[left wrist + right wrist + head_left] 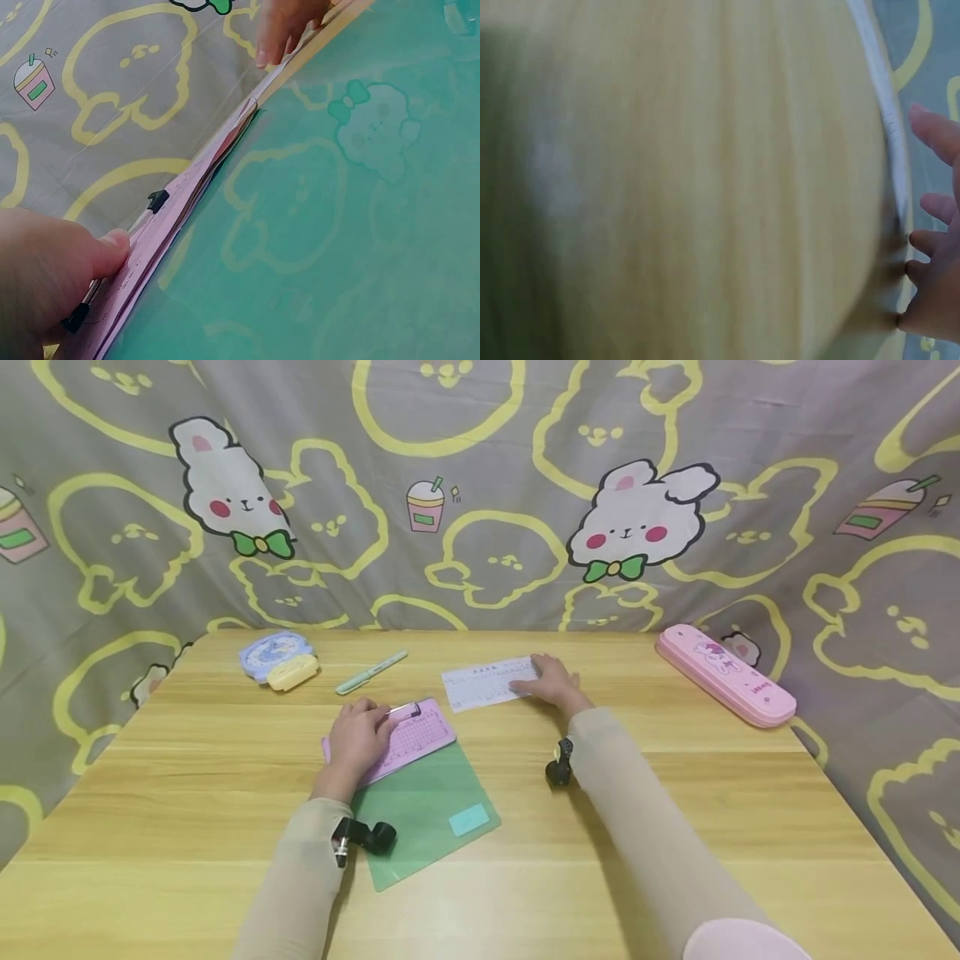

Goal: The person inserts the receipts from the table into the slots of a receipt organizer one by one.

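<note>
In the head view, my left hand [357, 739] is at the upper left of a pink clipboard [420, 735] with a printed grid. Its thumb and fingers pinch the clipboard's metal clip [142, 225], which has black ends in the left wrist view. Under the clipboard lies a green translucent folder [420, 827] with a pale blue label. To the right, my right hand [553, 683] touches the right end of a white printed paper slip [480, 685]. In the right wrist view, the fingers [937, 135] are spread with their tips near the slip's edge.
A light green pen [371, 672] lies behind my left hand. Farther left are a blue round item [273, 652] and a small yellow one [292, 672]. A pink pencil case [723, 675] stands at the back right. Patterned cloth [487, 485] hangs behind the wooden table [187, 827].
</note>
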A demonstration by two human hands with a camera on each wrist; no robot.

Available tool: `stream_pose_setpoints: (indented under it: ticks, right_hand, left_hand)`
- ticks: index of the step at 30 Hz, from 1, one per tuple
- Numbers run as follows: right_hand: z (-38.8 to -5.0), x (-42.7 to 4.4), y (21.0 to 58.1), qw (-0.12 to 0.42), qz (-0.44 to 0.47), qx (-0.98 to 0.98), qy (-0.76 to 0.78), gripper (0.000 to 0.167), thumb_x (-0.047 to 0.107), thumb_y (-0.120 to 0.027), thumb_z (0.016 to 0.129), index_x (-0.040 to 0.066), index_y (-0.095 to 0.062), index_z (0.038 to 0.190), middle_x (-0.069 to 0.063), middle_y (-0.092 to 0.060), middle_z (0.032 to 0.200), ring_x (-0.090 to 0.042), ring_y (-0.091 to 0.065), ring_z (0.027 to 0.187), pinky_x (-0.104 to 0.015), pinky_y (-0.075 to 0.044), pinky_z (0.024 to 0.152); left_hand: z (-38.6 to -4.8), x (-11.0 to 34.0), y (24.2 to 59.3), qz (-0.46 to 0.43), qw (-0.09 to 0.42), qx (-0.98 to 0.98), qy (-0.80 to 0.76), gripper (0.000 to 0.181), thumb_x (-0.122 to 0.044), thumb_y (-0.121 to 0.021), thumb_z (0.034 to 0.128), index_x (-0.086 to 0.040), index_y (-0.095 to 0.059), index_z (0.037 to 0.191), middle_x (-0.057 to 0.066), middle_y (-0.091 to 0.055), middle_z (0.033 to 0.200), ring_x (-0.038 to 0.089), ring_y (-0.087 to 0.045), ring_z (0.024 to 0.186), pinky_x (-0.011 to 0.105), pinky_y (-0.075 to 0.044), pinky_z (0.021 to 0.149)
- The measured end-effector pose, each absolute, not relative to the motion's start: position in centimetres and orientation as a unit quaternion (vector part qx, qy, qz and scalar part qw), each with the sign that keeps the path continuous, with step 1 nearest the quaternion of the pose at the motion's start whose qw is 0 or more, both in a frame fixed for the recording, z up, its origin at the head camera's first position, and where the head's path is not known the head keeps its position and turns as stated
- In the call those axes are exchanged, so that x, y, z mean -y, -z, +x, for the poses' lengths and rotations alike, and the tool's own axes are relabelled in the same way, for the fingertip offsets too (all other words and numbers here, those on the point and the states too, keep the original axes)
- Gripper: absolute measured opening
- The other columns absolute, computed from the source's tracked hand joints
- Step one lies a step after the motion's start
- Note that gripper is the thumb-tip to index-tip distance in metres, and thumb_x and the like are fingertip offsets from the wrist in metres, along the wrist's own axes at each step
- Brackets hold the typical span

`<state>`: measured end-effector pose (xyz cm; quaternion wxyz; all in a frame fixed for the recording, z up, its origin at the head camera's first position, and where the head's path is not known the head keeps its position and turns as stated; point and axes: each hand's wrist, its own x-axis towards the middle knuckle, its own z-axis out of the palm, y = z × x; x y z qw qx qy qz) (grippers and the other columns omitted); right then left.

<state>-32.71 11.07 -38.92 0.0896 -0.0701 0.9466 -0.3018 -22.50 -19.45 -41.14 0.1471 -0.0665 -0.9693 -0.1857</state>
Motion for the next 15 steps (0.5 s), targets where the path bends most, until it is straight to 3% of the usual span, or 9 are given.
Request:
stream_pose_setpoints:
  ticks: [6, 15]
  right_hand:
    - [-32.62, -10.92, 39.41, 0.107, -0.065, -0.955, 0.269, 0.086, 0.055, -0.055, 0.073, 0.011, -0.020, 0.138, -0.017, -0.004, 0.141, -0.034, 0.004, 0.126, -0.057, 0.008, 0.091]
    - [-32.55, -10.24, 39.88, 0.109, -0.057, -0.961, 0.248, 0.087, 0.055, -0.054, 0.073, 0.011, -0.017, 0.138, -0.018, 0.002, 0.141, -0.035, 0.009, 0.125, -0.056, 0.010, 0.091]
  left_hand:
    - [-22.47, 19.31, 41.17, -0.063, 0.147, 0.969, 0.186, 0.031, -0.024, -0.057, 0.0827, -0.003, -0.062, 0.105, 0.013, -0.053, 0.098, 0.030, -0.043, 0.088, 0.042, -0.035, 0.073]
    - [-22.48, 19.44, 41.33, -0.065, 0.154, 0.968, 0.189, 0.031, -0.024, -0.057, 0.0823, -0.003, -0.062, 0.104, 0.013, -0.053, 0.097, 0.030, -0.043, 0.087, 0.042, -0.035, 0.072]
